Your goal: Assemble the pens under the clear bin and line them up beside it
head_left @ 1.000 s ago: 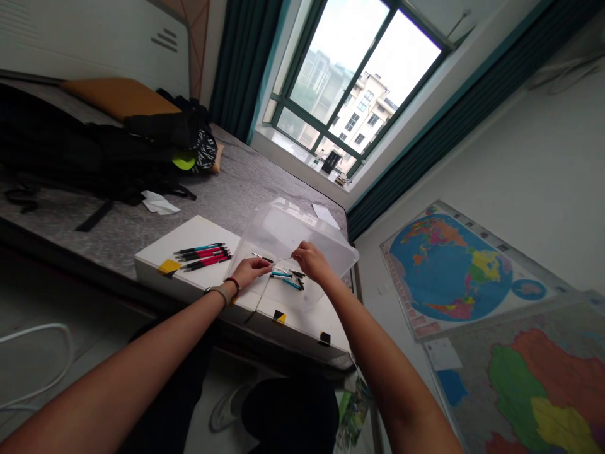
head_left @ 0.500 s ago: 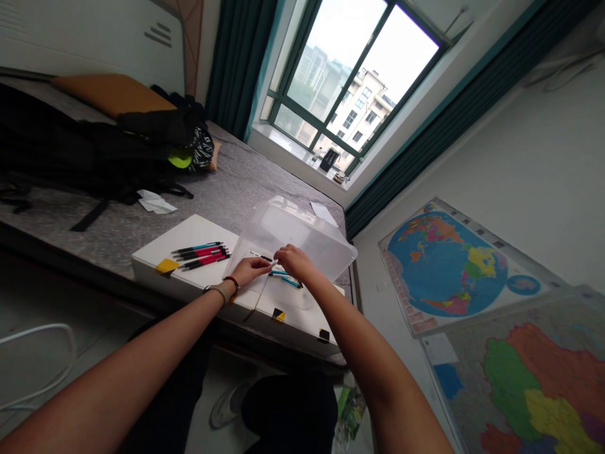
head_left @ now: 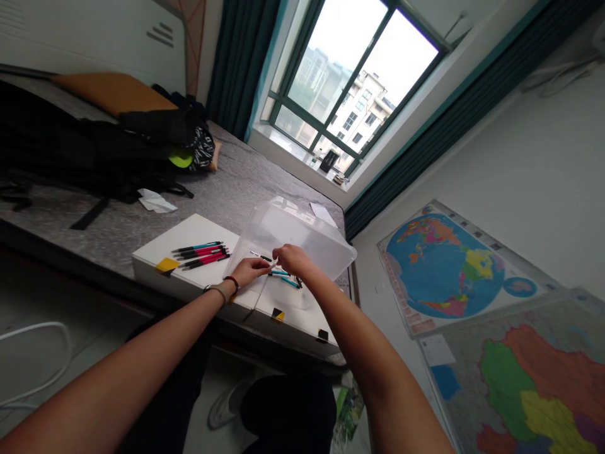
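Observation:
My left hand is closed in a pinch on a small white piece, too small to name surely. My right hand is closed at the other end of this piece, its fingertips partly hidden. Both hands are over a translucent plastic bin. Beneath and beside them are a slim black-and-silver pen part and blue pen barrels. To the left, several red, black and blue pens lie in a row on a white box.
Another white box with yellow and black tabs stands under the bin. A black backpack, a crumpled tissue and an orange-brown board lie on the grey table. Wall maps hang at the right.
Both hands stay nearly in place over the bin, still holding the small white piece. The right hand's fingers have shifted slightly, and the view has turned a little.

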### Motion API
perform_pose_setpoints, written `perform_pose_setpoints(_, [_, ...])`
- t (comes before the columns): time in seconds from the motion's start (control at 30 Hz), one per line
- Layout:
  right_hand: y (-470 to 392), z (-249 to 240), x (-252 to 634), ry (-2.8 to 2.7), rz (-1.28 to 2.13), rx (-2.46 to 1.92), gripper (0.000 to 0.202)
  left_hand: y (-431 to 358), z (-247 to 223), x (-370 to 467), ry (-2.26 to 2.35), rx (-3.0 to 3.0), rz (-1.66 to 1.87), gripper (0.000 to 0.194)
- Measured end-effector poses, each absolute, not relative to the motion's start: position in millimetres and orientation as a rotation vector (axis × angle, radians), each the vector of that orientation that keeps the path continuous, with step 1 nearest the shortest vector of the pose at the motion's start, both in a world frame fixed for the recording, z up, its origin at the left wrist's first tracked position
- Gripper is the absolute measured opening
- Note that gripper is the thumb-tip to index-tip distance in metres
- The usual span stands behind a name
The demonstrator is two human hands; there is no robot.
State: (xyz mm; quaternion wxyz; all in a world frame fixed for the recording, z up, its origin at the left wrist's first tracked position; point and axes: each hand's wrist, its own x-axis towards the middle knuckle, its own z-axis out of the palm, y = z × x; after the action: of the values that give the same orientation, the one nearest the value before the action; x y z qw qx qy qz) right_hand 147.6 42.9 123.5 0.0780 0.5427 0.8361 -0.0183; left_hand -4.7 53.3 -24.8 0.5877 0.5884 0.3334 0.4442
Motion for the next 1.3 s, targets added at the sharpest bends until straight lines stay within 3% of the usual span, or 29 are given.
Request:
perform_pose_setpoints(0.17, [41,124,148,2.501,-0.152,1.738,0.015,52,-21,-5,0.759,1.337,1.037,0.041])
perform_pose_setpoints(0.4, [44,145,165,2.718,-0.180,2.120,0.028,50,-15,-7,0.781,1.165,1.103,0.046])
perform_pose_setpoints(0.57, [46,127,192,2.528,-0.163,2.357,0.023,53,-21,-5,0.789,1.141,1.108,0.048])
perform_pose_setpoints(0.73, [41,89,200,2.329,-0.278,2.234,0.012,53,-23,-4,0.783,1.144,1.107,0.050])
perform_pose_setpoints(0.9, [45,63,187,2.326,-0.269,2.049,0.018,53,-20,-4,0.807,1.131,1.109,0.046])
perform_pose_setpoints(1.3, [55,51,182,2.290,-0.194,1.889,0.017,54,-25,-3,0.792,1.115,1.125,0.047])
